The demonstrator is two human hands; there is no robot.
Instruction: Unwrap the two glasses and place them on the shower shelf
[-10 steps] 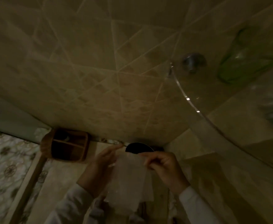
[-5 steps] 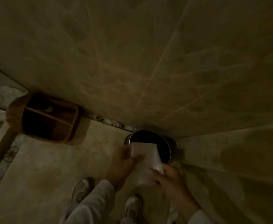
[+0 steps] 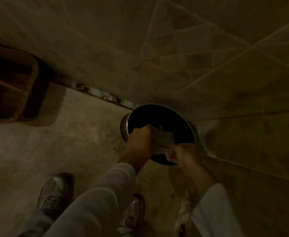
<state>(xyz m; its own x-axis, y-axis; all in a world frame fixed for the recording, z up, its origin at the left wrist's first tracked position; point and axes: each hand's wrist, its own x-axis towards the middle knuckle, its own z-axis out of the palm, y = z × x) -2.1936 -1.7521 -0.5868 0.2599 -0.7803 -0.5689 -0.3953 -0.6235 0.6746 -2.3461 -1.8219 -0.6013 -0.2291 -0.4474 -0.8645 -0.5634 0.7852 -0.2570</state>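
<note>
Dim lighting. The only task item in view is the wrapping sheet (image 3: 164, 140): pale, greyish, translucent-looking, crumpled and bunched rather than flat. It sits over the open mouth of the round dark bin (image 3: 159, 120), toward the bin's near rim, and appears partly below rim level, though depth is hard to judge. Left hand (image 3: 140, 141) grips its left side; right hand (image 3: 184, 155) pinches its lower right corner, both closed on the sheet. The sheet's texture is too dark and blurred to make out. Neither glass nor the shelf is in view.
</note>
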